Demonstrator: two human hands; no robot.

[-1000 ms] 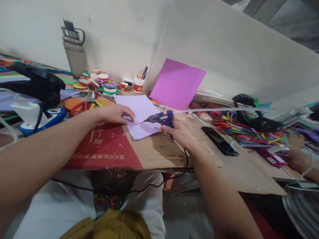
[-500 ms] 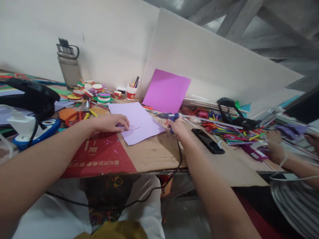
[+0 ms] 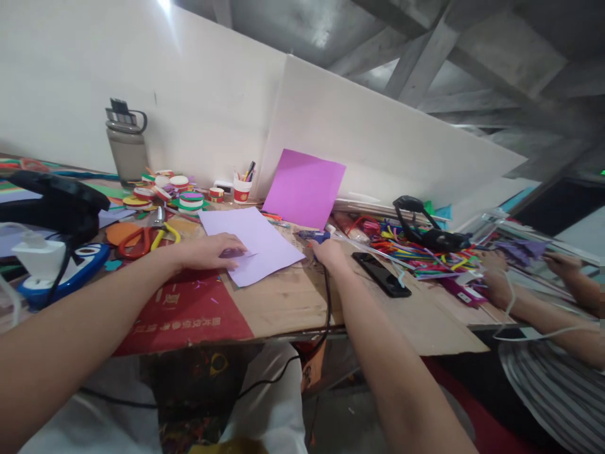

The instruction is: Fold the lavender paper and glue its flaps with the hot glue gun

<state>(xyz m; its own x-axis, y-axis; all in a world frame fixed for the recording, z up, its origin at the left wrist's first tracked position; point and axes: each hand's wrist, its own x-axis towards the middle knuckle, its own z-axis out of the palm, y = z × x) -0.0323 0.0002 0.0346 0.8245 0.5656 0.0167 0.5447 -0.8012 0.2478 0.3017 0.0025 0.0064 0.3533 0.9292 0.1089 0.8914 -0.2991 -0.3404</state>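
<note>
My left hand lies over the left part of a lilac sheet of paper, its fingers curled at a thin edge or fold there. What lies under the fingertips is partly hidden. To the right of the sheet, my right hand is closed round the handle of a blue glue gun. The glue gun's nozzle points left, over the far right part of the sheet, and its black cord hangs over the table edge. Red-handled pliers and a yellow-handled tool lie beyond my left wrist.
A black phone lies right of my right hand, near a heap of coloured pipe cleaners. A purple sheet leans on the back board. A water bottle, pen cup and blue power strip stand left. Another person's hands work at right.
The view has tilted up, so the table sits lower in the picture. My left hand stays on the lilac paper, and my right hand still grips the glue gun.
</note>
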